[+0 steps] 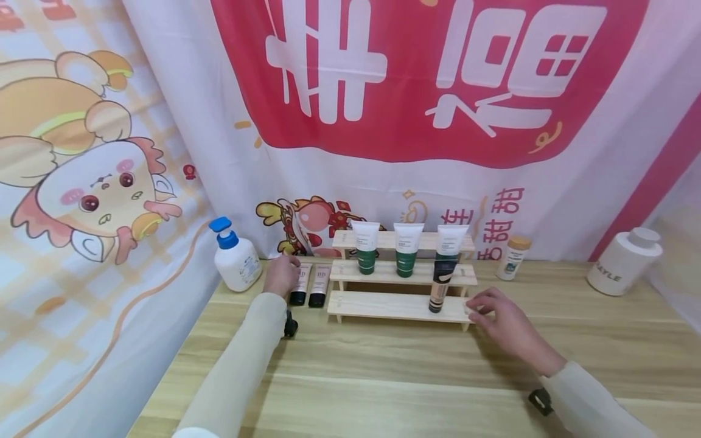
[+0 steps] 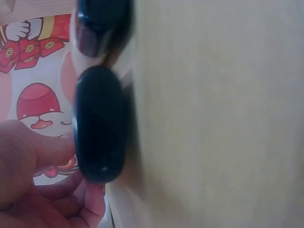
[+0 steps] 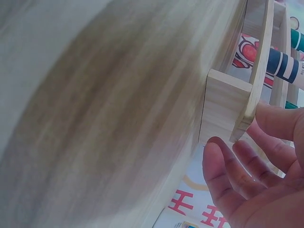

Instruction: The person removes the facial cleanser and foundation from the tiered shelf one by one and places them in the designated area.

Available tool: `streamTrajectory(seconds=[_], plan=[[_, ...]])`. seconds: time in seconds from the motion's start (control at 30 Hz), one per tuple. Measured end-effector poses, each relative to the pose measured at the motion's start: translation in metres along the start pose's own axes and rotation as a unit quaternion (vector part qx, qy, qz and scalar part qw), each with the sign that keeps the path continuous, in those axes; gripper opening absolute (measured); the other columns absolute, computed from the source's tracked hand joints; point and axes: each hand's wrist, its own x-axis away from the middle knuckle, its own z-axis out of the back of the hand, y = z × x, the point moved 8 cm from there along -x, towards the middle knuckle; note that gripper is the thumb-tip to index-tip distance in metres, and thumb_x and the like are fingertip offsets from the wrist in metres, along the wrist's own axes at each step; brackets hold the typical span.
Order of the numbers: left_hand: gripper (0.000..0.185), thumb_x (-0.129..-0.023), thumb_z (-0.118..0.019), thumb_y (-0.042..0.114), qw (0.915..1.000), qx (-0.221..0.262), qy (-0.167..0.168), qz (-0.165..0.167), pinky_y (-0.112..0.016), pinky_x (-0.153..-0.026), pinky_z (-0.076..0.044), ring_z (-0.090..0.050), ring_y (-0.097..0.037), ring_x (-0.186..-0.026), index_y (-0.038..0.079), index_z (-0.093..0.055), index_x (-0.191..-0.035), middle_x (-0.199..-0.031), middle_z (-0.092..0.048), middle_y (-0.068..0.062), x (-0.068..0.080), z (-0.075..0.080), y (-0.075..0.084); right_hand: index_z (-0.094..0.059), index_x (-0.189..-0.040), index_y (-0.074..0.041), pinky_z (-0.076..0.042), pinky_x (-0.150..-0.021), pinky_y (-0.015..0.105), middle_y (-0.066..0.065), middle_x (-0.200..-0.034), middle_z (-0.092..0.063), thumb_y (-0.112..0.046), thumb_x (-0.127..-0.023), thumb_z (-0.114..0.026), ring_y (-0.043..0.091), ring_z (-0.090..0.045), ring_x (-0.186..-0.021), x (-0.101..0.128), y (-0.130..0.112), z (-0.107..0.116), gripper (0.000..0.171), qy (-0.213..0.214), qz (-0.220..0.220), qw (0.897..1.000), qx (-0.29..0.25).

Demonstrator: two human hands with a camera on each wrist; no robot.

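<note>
Just left of centre in the head view, the left hand [image 1: 282, 275] lies over the top ends of two beige tubes [image 1: 310, 285] that lie side by side on the table [image 1: 383, 377], black caps toward the camera, just left of the rack [image 1: 400, 307]; the fingers curl down onto the left tube's upper end, touching it, though whether they grip it cannot be told from that view; in the left wrist view, at the lower left, fingertips [image 2: 33, 156] press against the side of a dark cap [image 2: 99, 123], with a second dark cap above it at the top of the frame. The right hand [image 1: 501, 322] sits right of centre, at the right end of the rack's lowest step; its fingers are loosely bent and hold nothing; the right wrist view, lower right, shows the fingertips [image 3: 223, 161] just beside the rack's wooden end piece [image 3: 225, 107], touching or nearly so. On the lowest step, just left of that hand, a beige tube with a black cap [image 1: 440, 286] stands cap down; on the middle step stand three white tubes with green caps [image 1: 406, 249], in a row. A white pump bottle [image 1: 235, 258] with a blue top stands left of the left hand; a small jar [image 1: 513, 258] and a white canister [image 1: 624, 260] stand toward the right edge; a printed cloth [image 1: 416, 91] hangs behind.
</note>
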Motion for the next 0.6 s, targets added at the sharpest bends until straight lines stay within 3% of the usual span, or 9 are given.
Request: streamTrajectory(seconds=[0.27, 0.37, 0.5, 0.6], plan=[[0.023, -0.092, -0.057, 0.013, 0.9998, 0.004, 0.021, -0.002, -0.047, -0.089, -0.044, -0.056, -0.034, -0.104, 0.006, -0.068, -0.111, -0.115, -0.061, -0.019, 0.005, 0.001, -0.001, -0.068, -0.098, -0.003, -0.053, -0.074, 0.041, 0.008, -0.102, -0.056, -0.002, -0.081, -0.072, 0.022, -0.060, -0.083, 0.001, 0.002, -0.001, 0.018, -0.004, -0.008, 1.000, -0.002], [0.028, -0.092, -0.057, 0.014, 0.9984, 0.001, 0.050, -0.027, -0.048, -0.090, -0.043, -0.054, -0.036, -0.107, 0.004, -0.065, -0.117, -0.116, -0.060, -0.021, 0.010, 0.009, 0.005, -0.069, -0.098, -0.003, -0.053, -0.075, 0.041, 0.008, -0.101, -0.056, -0.002, -0.081, -0.072, 0.022, -0.060, -0.084, 0.001, 0.001, -0.001, 0.017, -0.005, -0.009, 1.000, -0.005], [0.030, -0.091, -0.060, 0.015, 0.9886, 0.005, 0.108, -0.105, -0.049, -0.090, -0.042, -0.052, -0.036, -0.107, 0.004, -0.063, -0.119, -0.114, -0.058, -0.020, 0.031, 0.033, 0.036, -0.069, -0.097, -0.003, -0.052, -0.076, 0.044, 0.007, -0.101, -0.056, -0.002, -0.081, -0.072, 0.025, -0.060, -0.086, 0.001, 0.000, 0.001, 0.017, -0.005, -0.007, 1.000, 0.000], [0.030, -0.090, -0.063, 0.016, 0.9745, 0.035, 0.137, -0.174, -0.047, -0.086, -0.044, -0.053, -0.032, -0.102, 0.005, -0.063, -0.118, -0.112, -0.057, -0.016, 0.063, 0.055, 0.075, -0.070, -0.098, -0.003, -0.051, -0.078, 0.047, 0.007, -0.100, -0.057, -0.002, -0.081, -0.072, 0.027, -0.060, -0.088, 0.000, -0.001, 0.002, 0.017, -0.006, -0.006, 1.000, 0.006]])
